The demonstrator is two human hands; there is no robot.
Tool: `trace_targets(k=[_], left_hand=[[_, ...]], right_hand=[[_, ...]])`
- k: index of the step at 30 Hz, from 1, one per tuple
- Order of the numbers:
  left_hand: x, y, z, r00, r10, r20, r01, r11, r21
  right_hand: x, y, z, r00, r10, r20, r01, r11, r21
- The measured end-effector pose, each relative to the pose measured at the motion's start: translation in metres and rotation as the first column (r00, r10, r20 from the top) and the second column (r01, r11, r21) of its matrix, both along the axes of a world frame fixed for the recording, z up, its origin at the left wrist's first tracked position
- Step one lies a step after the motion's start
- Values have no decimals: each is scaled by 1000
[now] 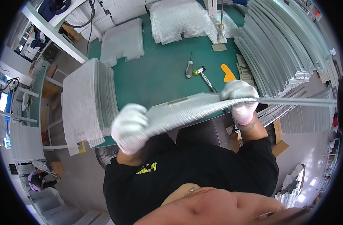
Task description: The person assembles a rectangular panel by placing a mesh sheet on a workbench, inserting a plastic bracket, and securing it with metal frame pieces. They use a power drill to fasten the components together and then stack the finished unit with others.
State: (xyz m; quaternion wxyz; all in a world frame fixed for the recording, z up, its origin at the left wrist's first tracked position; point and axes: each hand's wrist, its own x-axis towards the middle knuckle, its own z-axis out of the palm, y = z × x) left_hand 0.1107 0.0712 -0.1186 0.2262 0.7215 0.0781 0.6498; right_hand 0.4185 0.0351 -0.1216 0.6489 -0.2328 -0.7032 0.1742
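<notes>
A thin, silvery, finely ridged panel [190,112] is held up tilted in front of my body, over the near edge of the green table. My left hand [130,129], in a white glove and blurred by motion, is closed on its left end. My right hand [240,99], also gloved, grips the other end with fingers curled over the top edge. From that hand a long grey strip [299,101] runs out to the right; whether it is joined to the panel I cannot tell.
On the green table [152,75] lie a screwdriver [189,70], a hammer [206,78] and an orange scraper [228,73]. Stacks of translucent sheets stand at left [81,101] and back [179,20]. A metal post [221,33] rises near long grey slats [284,48] piled at right.
</notes>
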Motion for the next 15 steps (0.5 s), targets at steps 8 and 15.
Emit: trace_targets(k=[8, 15], left_hand=[[9, 14, 0, 997, 40, 67, -41, 999, 12], [-25, 15, -24, 804, -569, -171, 541, 820, -184]], right_hand=[[-6, 7, 3, 968, 109, -224, -138, 983, -119], [5, -20, -11, 985, 174, 22, -174, 985, 16]])
